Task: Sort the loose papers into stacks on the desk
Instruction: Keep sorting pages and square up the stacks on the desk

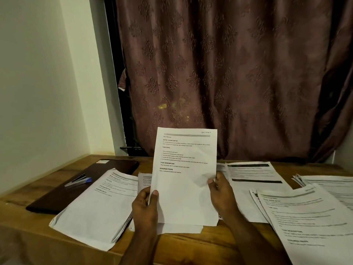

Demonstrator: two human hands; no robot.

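Pinching printed sheet (184, 176) upright w/ left hand (146, 205) & right hand (222, 194) (thumbs in front) over desk (191, 245) stacks.

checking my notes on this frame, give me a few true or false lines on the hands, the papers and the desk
1. Both hands hold the raised sheet. True: left hand and right hand pinch its lower edges.
2. The pen lies on the sheet. False: it lies on the dark folder.
3. Papers lie on the desk on both sides of the hands. True.
4. The raised sheet is blank. False: it bears printed text.
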